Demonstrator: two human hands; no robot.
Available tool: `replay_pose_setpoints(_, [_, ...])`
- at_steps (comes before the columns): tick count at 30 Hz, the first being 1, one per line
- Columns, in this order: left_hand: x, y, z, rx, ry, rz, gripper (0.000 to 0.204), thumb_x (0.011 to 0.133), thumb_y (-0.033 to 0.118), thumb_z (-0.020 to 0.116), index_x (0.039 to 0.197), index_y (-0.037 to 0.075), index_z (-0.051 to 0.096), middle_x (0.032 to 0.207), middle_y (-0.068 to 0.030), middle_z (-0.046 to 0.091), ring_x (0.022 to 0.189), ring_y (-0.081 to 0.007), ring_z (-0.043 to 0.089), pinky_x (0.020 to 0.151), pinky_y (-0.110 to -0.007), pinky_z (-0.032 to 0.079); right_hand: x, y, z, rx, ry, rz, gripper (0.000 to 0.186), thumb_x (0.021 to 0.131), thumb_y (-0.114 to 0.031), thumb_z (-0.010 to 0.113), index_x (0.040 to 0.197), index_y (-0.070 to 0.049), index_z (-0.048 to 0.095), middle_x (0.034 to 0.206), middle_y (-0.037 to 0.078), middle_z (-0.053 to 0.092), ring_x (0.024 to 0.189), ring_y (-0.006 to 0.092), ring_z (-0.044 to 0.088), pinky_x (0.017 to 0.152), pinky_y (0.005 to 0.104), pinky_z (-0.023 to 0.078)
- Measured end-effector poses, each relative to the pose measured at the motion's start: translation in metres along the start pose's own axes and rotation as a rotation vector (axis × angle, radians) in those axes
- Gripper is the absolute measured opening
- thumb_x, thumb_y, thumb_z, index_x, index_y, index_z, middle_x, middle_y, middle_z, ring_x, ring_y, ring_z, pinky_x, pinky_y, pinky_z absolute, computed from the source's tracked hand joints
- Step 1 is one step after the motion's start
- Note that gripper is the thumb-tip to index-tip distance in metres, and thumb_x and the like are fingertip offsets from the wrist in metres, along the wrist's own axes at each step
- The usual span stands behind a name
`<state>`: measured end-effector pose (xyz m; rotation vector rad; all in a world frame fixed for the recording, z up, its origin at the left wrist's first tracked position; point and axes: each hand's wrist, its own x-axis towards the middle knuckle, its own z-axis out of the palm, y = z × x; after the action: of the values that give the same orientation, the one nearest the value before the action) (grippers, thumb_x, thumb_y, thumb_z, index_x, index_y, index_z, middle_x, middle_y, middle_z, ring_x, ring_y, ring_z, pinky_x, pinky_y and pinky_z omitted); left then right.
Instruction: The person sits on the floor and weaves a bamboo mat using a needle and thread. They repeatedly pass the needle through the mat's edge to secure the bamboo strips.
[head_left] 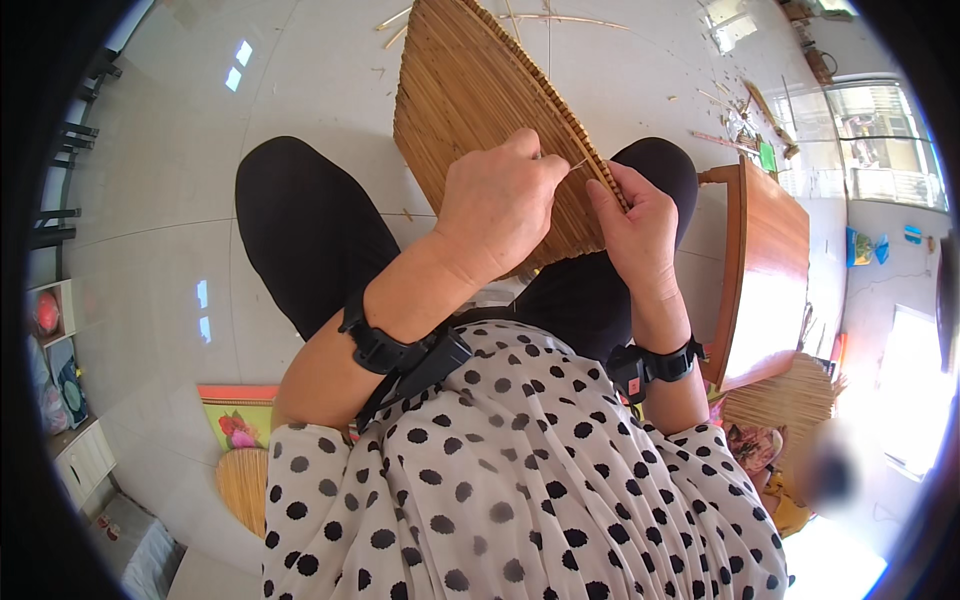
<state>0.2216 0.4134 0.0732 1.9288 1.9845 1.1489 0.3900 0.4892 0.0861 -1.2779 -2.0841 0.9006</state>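
- A fan-shaped woven mat [470, 100] of thin, ribbed tan bamboo slats rests across the person's lap, over the white tile floor [180, 150].
- Left hand [497, 205] pinches a thin sliver [577, 164] (pale, stiff) at the mat's edge.
- Right hand [636, 228] grips that edge, fingers closed.

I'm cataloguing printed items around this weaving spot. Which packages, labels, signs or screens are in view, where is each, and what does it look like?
Flat printed packet: on the floor at lower left, beside the person's left arm; rectangular, orange-edged, yellow-green with a pink flower picture.
Small green card or packet: on the floor at upper right, among bamboo scraps; rectangular, plain green.
Blue-green packets: far right by the wall; small, too blurred to detail.
No screens or signs can be made out.
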Motion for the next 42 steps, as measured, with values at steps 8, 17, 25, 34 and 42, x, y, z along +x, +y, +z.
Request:
replay_pose_setpoints(8, [-0.001, 0.0, -0.001, -0.009, 0.007, -0.002, 0.012, 0.085, 0.004, 0.072, 0.096, 0.008, 0.075, 0.08, -0.0072, 0.059, 0.069, -0.03, 0.064, 0.06, -0.04, 0.052, 0.0, 0.0, 0.001, 0.007, -0.004, 0.005, 0.024, 0.091, -0.013, 0.072, 0.112, -0.001, 0.073, 0.08, 0.011, 0.074, 0.067, 0.012, 0.065, 0.066, 0.0277, 0.053])
replay_pose_setpoints(17, [-0.003, 0.0, -0.002, -0.018, -0.002, 0.02, 0.011, 0.085, 0.003, 0.071, 0.095, 0.007, 0.074, 0.079, -0.0077, 0.058, 0.067, -0.0309, 0.063, 0.057, -0.041, 0.05, -0.007, -0.008, 0.001, -0.005, -0.01, -0.041, 0.025, 0.091, -0.012, 0.072, 0.114, -0.002, 0.073, 0.074, 0.014, 0.069, 0.062, 0.0125, 0.061, 0.062, 0.0279, 0.051])
replay_pose_setpoints(25, [-0.03, 0.002, -0.009, -0.035, -0.018, -0.01, 0.014, 0.084, 0.001, 0.072, 0.097, 0.007, 0.072, 0.079, -0.0091, 0.057, 0.064, -0.0305, 0.061, 0.057, -0.04, 0.049, -0.032, -0.013, 0.015, 0.015, -0.05, -0.073, 0.027, 0.087, -0.007, 0.072, 0.113, 0.001, 0.07, 0.077, 0.019, 0.067, 0.06, 0.0326, 0.061, 0.06, 0.032, 0.052])
replay_pose_setpoints(34, [-0.067, -0.009, -0.04, -0.123, -0.085, -0.189, 0.009, 0.087, 0.004, 0.073, 0.092, 0.006, 0.066, 0.083, -0.0084, 0.059, 0.065, -0.0301, 0.063, 0.057, -0.038, 0.05, -0.055, 0.001, 0.023, 0.311, -0.334, -0.258, 0.059, 0.076, -0.008, 0.079, 0.13, 0.006, 0.06, 0.107, 0.021, 0.07, 0.087, 0.0304, 0.072, 0.08, 0.0341, 0.06])
replay_pose_setpoints(42, [-0.08, -0.01, -0.069, -0.011, -0.257, -0.255, 0.009, 0.089, 0.005, 0.072, 0.088, 0.004, 0.063, 0.075, -0.0096, 0.063, 0.06, -0.0302, 0.06, 0.055, -0.034, 0.048, -0.061, 0.001, 0.03, 0.453, -0.483, -0.257, 0.066, 0.072, -0.011, 0.079, 0.133, 0.005, 0.06, 0.129, 0.022, 0.062, 0.098, 0.034, 0.07, 0.085, 0.0371, 0.059])
